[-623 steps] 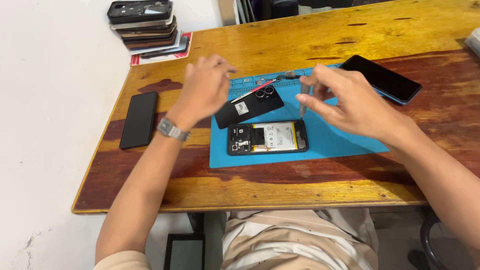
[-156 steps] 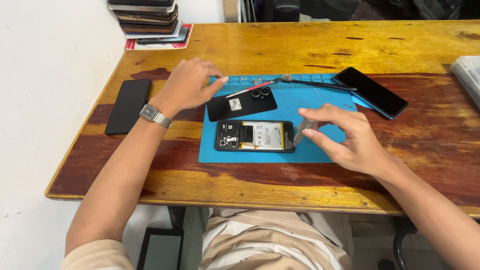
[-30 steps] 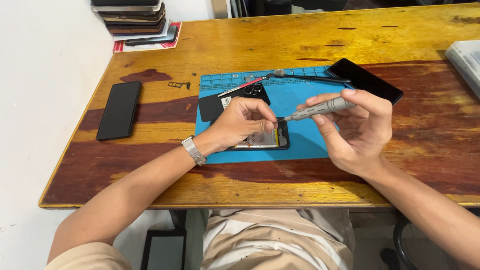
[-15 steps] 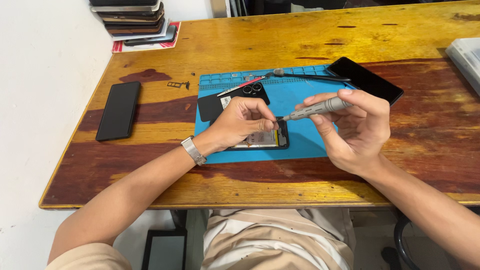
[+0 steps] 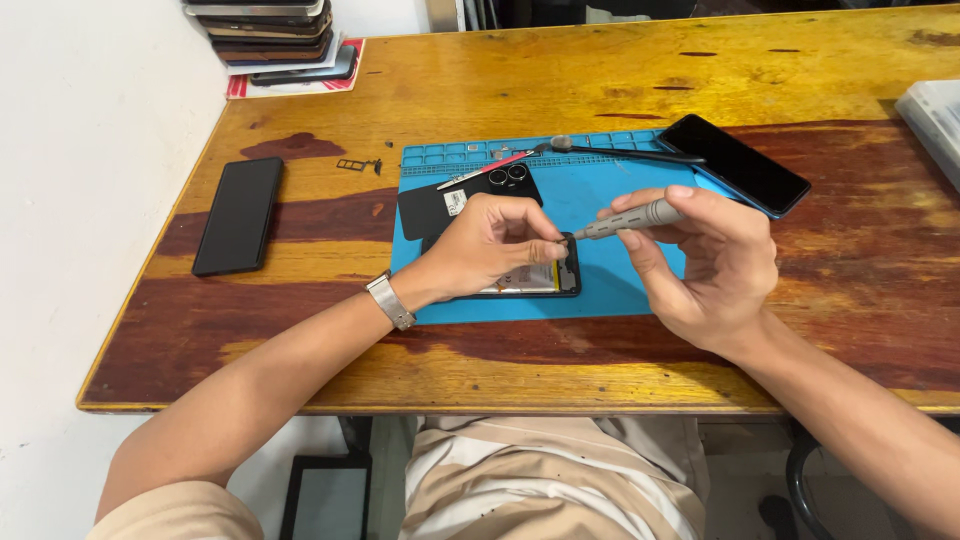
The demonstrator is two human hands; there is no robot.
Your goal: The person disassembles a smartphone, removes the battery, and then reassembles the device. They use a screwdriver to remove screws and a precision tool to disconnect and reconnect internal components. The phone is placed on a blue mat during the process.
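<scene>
An opened black phone point(image 5: 545, 280) with its insides showing lies on a blue work mat point(image 5: 610, 285) at the middle of the wooden table. My left hand point(image 5: 490, 245) rests over the phone, thumb and forefinger pinched together near its right end; whether they hold a small part I cannot tell. My right hand point(image 5: 705, 265) grips a grey precision screwdriver point(image 5: 630, 219) held nearly level, its tip pointing left and meeting my left fingertips. The phone's removed black back cover point(image 5: 450, 200) lies just above my left hand on the mat.
A black phone point(image 5: 238, 214) lies at the table's left, another black phone point(image 5: 733, 163) at the mat's upper right. Tweezers and a thin tool point(image 5: 600, 152) lie along the mat's top edge. A stack of phones point(image 5: 275, 35) sits at the back left, a white box point(image 5: 935, 110) at the right edge.
Since five seconds ago my left hand moved from the back cover onto the open phone, and my right hand lifted the screwdriver. Over the last second nothing visibly changed.
</scene>
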